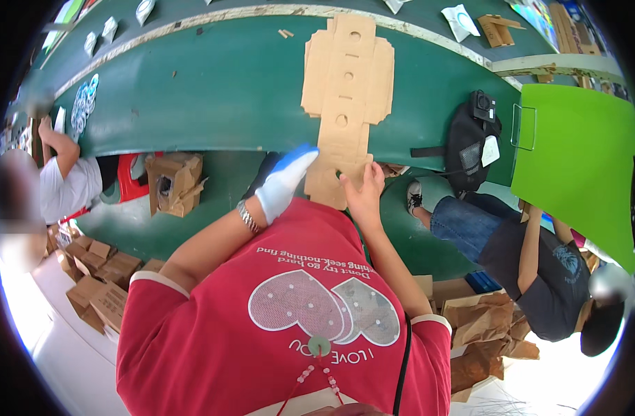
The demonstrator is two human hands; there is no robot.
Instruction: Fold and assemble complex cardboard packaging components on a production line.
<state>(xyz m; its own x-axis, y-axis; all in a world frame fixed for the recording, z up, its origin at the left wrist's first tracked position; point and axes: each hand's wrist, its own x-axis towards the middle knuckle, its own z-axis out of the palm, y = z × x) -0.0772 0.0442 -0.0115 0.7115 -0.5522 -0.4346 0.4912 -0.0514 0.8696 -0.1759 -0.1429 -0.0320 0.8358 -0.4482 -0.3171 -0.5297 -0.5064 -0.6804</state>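
A flat, die-cut cardboard box blank (336,149) lies lengthwise in front of me, its near end hanging past the table edge toward my red shirt. More cardboard blanks (382,76) lie beneath its far part, with tabs, slots and round holes showing. My left hand (287,182), in a white and blue glove, is stretched flat beside the blank's left edge, fingertips at or touching it. At the right edge, my bare right hand (364,196) grips the near end, thumb on top by a hole and the other fingers along the side. Some of its fingertips are hidden.
The green table (213,90) spans the front. A black backpack (470,139) and a bright green board (574,166) stand right, near a seated co-worker (539,270). Another person (71,177) sits left. An open carton (175,184) stands below the table; white packets (460,22) lie beyond the rail.
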